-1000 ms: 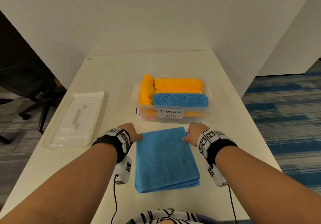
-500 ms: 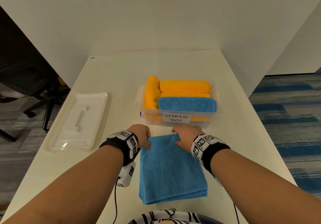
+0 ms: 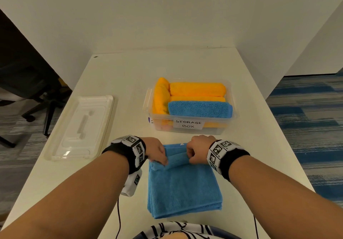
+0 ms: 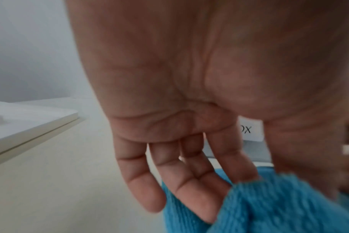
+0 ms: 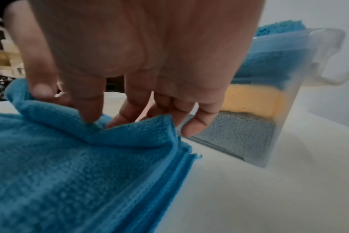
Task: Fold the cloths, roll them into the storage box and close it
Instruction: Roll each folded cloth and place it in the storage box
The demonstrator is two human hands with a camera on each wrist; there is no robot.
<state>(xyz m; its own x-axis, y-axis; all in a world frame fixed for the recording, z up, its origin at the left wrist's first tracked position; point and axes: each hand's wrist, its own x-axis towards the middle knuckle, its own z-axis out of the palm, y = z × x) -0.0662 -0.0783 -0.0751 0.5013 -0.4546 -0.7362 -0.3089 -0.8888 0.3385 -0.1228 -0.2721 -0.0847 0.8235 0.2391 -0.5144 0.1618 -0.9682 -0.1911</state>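
The desk (image 3: 130,75) carries three things: the clear storage box (image 3: 189,129) at the middle, its lid (image 3: 81,127) lying off to the left, and the folded blue cloth (image 3: 183,188) just in front of the box, nearest the person.

The box already holds several rolled cloths: orange rolls (image 3: 196,89) at the back and along the left wall, and one blue roll (image 3: 199,108) toward the front.

The folded cloth is what has changed. A second ago it lay flat, with both hands resting at its far corners. Now its far edge is lifted and turned back toward the person, forming the first small curl of a roll between the two hands. Folding of this cloth therefore looks finished and rolling has just begun; most of the cloth lies flat on the desk.

The left hand (image 3: 156,152) has come in from the corner onto the left end of the curl. In the left wrist view its fingers (image 4: 189,189) are fairly straight and slip under the raised edge; the thumb is hidden there, so a pinch is likely but not certain.

The right hand (image 3: 197,151) is curled, pinching the right end of the turned edge between thumb and fingers (image 5: 88,104).

By my judgement this cloth's roll, its placing in the box, and the lid remain.
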